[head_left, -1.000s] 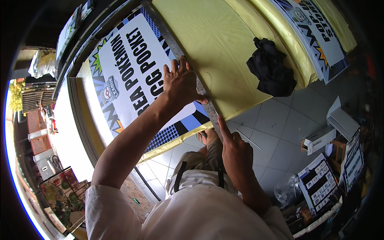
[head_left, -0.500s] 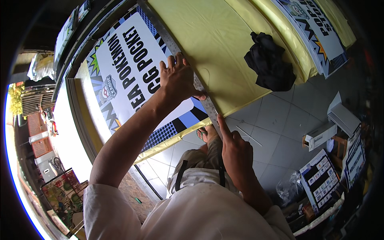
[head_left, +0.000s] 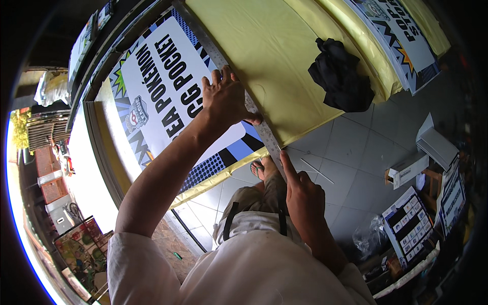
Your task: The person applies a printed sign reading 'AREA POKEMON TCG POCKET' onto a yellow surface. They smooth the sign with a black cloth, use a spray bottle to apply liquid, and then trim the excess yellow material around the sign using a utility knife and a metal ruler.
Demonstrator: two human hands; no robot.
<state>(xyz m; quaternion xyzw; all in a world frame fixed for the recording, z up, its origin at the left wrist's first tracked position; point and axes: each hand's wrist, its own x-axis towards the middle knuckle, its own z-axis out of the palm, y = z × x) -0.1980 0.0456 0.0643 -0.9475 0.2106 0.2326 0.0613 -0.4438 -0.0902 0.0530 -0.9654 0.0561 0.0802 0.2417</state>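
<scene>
Presently trimming: left hand (head_left: 229,99) flat, fingers spread, pressing metal ruler (head_left: 264,133) onto printed poster (head_left: 168,76) (mid-frame); right hand (head_left: 303,190) closed, contents unclear, at ruler's lower end; next likely needs steady pressure.

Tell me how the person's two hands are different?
The left hand lies flat with fingers spread, pressing the long grey metal ruler onto the printed white poster. The right hand is lower, at the ruler's near end, with one finger pointing along it. Both are bare and touch the ruler.
</scene>
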